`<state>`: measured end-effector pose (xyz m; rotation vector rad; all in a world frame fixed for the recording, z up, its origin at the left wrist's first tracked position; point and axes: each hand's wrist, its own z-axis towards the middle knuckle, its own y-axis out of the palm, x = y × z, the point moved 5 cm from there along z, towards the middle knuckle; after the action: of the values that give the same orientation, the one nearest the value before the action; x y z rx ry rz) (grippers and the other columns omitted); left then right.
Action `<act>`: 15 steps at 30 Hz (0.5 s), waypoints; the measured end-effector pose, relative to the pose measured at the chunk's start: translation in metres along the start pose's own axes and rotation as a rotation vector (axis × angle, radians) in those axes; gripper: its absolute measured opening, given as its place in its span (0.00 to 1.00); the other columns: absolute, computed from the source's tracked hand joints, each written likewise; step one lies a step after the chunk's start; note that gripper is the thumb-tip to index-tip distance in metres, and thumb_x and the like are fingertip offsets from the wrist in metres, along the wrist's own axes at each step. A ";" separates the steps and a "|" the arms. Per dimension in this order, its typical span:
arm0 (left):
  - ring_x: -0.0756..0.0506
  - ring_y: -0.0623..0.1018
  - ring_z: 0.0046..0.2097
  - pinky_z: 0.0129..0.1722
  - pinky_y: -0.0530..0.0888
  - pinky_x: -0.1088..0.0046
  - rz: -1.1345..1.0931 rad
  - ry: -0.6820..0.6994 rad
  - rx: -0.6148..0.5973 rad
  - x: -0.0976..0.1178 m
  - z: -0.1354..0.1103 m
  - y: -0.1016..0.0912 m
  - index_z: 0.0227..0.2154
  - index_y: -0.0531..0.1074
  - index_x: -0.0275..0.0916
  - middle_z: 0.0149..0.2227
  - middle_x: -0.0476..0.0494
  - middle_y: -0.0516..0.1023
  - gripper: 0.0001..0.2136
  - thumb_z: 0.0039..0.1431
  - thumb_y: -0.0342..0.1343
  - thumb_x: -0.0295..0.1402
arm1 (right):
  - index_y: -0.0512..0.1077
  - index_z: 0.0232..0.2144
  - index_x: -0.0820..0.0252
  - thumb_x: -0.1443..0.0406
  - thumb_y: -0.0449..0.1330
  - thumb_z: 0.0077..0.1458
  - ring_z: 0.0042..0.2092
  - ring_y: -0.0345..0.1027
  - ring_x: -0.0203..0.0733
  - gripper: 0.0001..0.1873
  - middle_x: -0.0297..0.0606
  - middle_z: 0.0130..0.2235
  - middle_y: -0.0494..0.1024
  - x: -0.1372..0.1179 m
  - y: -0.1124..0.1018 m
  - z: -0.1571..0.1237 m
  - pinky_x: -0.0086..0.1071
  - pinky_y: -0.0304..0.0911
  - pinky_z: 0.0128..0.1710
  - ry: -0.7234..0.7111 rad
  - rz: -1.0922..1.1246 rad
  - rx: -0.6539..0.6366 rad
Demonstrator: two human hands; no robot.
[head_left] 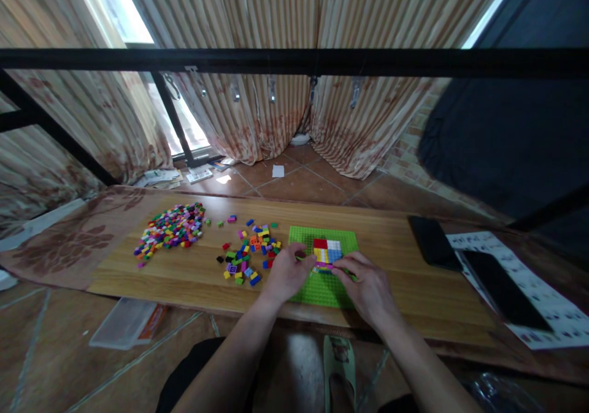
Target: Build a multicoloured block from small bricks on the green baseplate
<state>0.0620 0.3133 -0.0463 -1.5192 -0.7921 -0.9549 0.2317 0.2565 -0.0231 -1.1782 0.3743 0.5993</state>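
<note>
A green studded baseplate (pixel 322 295) lies on the wooden board in front of me. On it is a flat block of toy bricks (pixel 327 251) in red, white, yellow and light blue, with a magenta strip along its near edge. My left hand (pixel 289 273) is at the block's left side, thumb and fingers bent into a pinch by the near left corner. At the near right corner, the closed fingertips of my right hand (pixel 368 283) meet the magenta strip. Whatever either hand pinches is too small and covered to make out.
Loose mixed bricks (pixel 251 250) lie left of the baseplate, and a larger brick pile (pixel 172 226) sits farther left. To the right are a black phone-like slab (pixel 434 242), another dark device (pixel 506 290) and a printed sheet (pixel 559 305). A black bar (pixel 294 61) crosses ahead.
</note>
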 end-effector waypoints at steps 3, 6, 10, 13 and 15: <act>0.45 0.78 0.38 0.38 0.72 0.71 -0.012 0.006 -0.020 -0.005 0.002 0.007 0.46 0.73 0.33 0.39 0.39 0.79 0.19 0.52 0.58 0.38 | 0.77 0.31 0.54 0.60 0.58 0.58 0.36 0.71 0.41 0.08 0.35 0.33 0.75 -0.002 0.001 0.002 0.34 0.64 0.38 -0.005 0.003 0.005; 0.46 0.78 0.37 0.37 0.72 0.72 -0.014 0.004 -0.035 -0.007 0.003 0.012 0.45 0.73 0.34 0.39 0.40 0.79 0.19 0.51 0.59 0.38 | 0.77 0.31 0.54 0.61 0.60 0.57 0.35 0.71 0.40 0.07 0.35 0.33 0.75 0.000 0.002 0.003 0.33 0.63 0.37 0.007 0.036 0.016; 0.47 0.77 0.37 0.38 0.72 0.72 -0.034 0.020 -0.056 -0.001 0.001 0.016 0.42 0.74 0.36 0.38 0.43 0.80 0.16 0.51 0.60 0.37 | 0.77 0.30 0.55 0.61 0.61 0.55 0.33 0.70 0.39 0.06 0.34 0.32 0.74 0.004 0.002 0.005 0.32 0.62 0.33 0.057 0.103 0.053; 0.46 0.77 0.38 0.39 0.72 0.72 -0.023 0.014 -0.055 0.004 -0.001 0.017 0.42 0.74 0.36 0.39 0.42 0.80 0.17 0.50 0.60 0.37 | 0.77 0.28 0.55 0.62 0.62 0.54 0.31 0.68 0.38 0.05 0.34 0.31 0.73 0.006 0.003 0.007 0.31 0.62 0.31 0.073 0.145 0.068; 0.46 0.78 0.38 0.39 0.72 0.71 0.001 0.001 -0.042 0.007 -0.002 0.017 0.44 0.73 0.34 0.39 0.41 0.80 0.19 0.50 0.61 0.38 | 0.77 0.28 0.55 0.62 0.62 0.54 0.31 0.68 0.37 0.06 0.34 0.31 0.73 0.006 0.003 0.008 0.31 0.61 0.32 0.072 0.153 0.069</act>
<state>0.0800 0.3089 -0.0475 -1.5548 -0.7752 -0.9766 0.2341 0.2660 -0.0256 -1.1134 0.5454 0.6724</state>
